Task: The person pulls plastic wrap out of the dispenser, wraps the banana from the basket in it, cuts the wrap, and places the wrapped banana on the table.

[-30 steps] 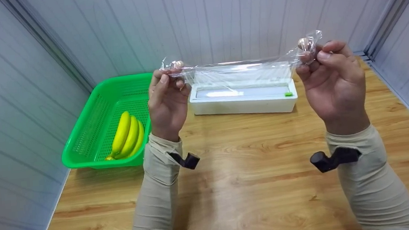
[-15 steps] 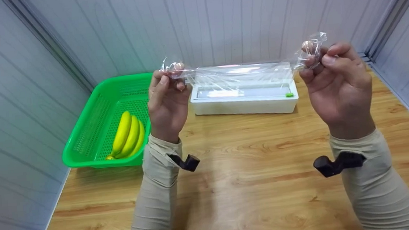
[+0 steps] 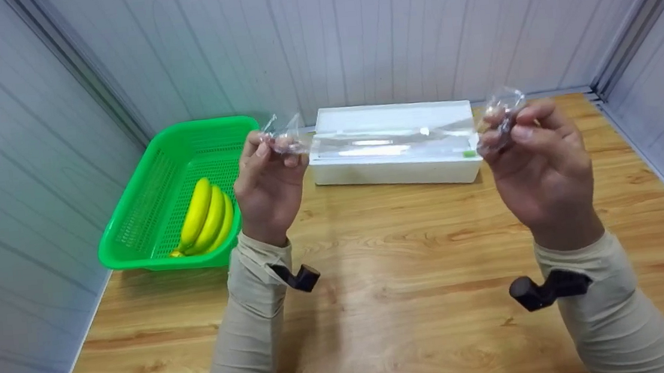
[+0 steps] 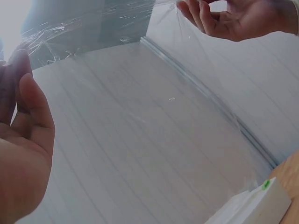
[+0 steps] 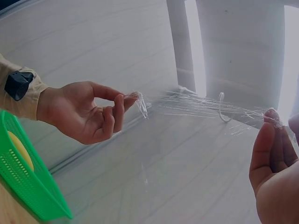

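- Fingers of the left hand (image 3: 272, 186) and right hand (image 3: 547, 170) pinch opposite ends of clear film (image 3: 391, 136) in the head view, stretching it in front of the white box (image 3: 397, 173); bananas (image 3: 205, 218) lie in the green basket (image 3: 152, 264).
- Left wrist: clear film spans both hands, white box low at right.
- Right wrist: clear film narrows into strands between pinching fingertips.

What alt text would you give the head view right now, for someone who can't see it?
A person's left hand and right hand pinch clear plastic film stretched between them, with a long white box behind it on a wood-grain table. At the picture's left, a green basket holds yellow bananas.
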Demonstrator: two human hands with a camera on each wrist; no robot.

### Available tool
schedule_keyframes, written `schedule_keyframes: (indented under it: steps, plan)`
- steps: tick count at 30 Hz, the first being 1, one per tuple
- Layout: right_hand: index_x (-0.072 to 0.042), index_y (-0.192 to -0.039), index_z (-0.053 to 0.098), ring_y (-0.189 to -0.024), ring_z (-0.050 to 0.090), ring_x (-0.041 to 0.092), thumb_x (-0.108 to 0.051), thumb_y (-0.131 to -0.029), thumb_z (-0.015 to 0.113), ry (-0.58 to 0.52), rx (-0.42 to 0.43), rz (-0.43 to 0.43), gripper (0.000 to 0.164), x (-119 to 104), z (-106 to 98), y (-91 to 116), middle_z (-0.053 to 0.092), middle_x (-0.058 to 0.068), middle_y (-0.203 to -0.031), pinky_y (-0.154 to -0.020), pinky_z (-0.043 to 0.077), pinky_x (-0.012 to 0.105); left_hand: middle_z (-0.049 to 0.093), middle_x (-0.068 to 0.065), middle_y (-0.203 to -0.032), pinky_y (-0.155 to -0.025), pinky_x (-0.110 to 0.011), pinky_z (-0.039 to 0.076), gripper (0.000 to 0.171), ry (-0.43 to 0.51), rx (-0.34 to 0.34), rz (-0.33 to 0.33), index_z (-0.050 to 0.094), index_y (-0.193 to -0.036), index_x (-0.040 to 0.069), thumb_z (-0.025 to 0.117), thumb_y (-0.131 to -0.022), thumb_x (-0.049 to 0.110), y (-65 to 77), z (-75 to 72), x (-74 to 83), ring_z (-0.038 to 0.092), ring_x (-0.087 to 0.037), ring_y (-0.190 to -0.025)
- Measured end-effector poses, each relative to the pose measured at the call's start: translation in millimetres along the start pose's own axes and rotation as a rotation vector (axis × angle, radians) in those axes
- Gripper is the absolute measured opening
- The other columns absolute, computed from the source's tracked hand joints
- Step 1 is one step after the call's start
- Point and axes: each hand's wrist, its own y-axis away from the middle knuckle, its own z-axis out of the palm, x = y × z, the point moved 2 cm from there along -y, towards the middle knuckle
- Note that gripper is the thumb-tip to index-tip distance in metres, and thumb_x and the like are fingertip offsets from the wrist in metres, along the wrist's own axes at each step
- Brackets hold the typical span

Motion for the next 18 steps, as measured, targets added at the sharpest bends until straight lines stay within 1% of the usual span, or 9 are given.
schedule_keyframes:
  steps: [3, 6, 9, 12, 14, 18]
  plan:
    - [0.020, -0.100, 0.051, -0.090, 0.063, 0.042, 0.024, -0.089, 0.035, 0.020, -0.045, 0.019, 0.021, 2.0, -0.4, 8.5, 0.060, 0.037, -0.102, -0.081, 0.054, 0.047, 0.067, -0.014, -0.090, -0.076, -0.032, 0.050, 0.014, 0.026, -0.006, -0.007, 0.055, -0.099, 0.002, 0.066, -0.093, 0.008, 7.6, -1.5, -0.7, 0.058, -0.022, -0.076]
    - [0.021, -0.106, 0.052, -0.088, 0.064, 0.040, 0.024, -0.089, 0.035, 0.055, -0.093, 0.022, 0.025, 3.3, 0.8, 16.0, 0.062, 0.035, -0.099, -0.080, 0.055, 0.045, 0.068, -0.015, -0.089, -0.074, -0.031, 0.050, 0.013, 0.032, -0.018, -0.014, 0.055, -0.099, 0.002, 0.065, -0.093, 0.008, 15.4, -1.9, -1.7, 0.060, -0.023, -0.077]
    - [0.021, -0.118, 0.052, -0.085, 0.064, 0.038, 0.023, -0.088, 0.036, 0.105, -0.158, 0.012, 0.033, 4.7, 2.2, 22.9, 0.062, 0.033, -0.097, -0.078, 0.055, 0.042, 0.069, -0.015, -0.090, -0.074, -0.030, 0.050, 0.012, 0.008, -0.046, -0.023, 0.056, -0.099, 0.002, 0.064, -0.094, 0.009, 22.8, -2.0, -1.7, 0.062, -0.023, -0.080]
    - [0.020, -0.127, 0.051, -0.085, 0.065, 0.036, 0.021, -0.088, 0.037, 0.152, -0.230, 0.009, 0.041, 4.3, 3.5, 29.7, 0.063, 0.032, -0.098, -0.078, 0.054, 0.040, 0.070, -0.015, -0.092, -0.075, -0.032, 0.051, 0.011, -0.029, -0.092, -0.031, 0.058, -0.098, 0.002, 0.062, -0.095, 0.011, 28.8, -2.4, -0.1, 0.065, -0.023, -0.081]
    - [0.022, -0.127, 0.051, -0.087, 0.065, 0.036, 0.021, -0.088, 0.036, 0.171, -0.272, 0.015, 0.041, 3.6, 4.8, 35.1, 0.063, 0.032, -0.100, -0.080, 0.054, 0.040, 0.071, -0.015, -0.093, -0.076, -0.033, 0.054, 0.010, -0.046, -0.124, -0.040, 0.059, -0.098, 0.001, 0.062, -0.096, 0.011, 32.2, -3.0, 1.2, 0.067, -0.023, -0.082]
    - [0.027, -0.117, 0.054, -0.090, 0.066, 0.034, 0.021, -0.089, 0.037, 0.222, -0.343, 0.075, 0.034, 0.6, 5.7, 47.3, 0.065, 0.032, -0.103, -0.082, 0.055, 0.038, 0.072, -0.015, -0.094, -0.075, -0.033, 0.056, 0.010, -0.075, -0.185, -0.071, 0.061, -0.097, 0.000, 0.061, -0.096, 0.011, 38.7, -5.8, 4.6, 0.068, -0.024, -0.082]
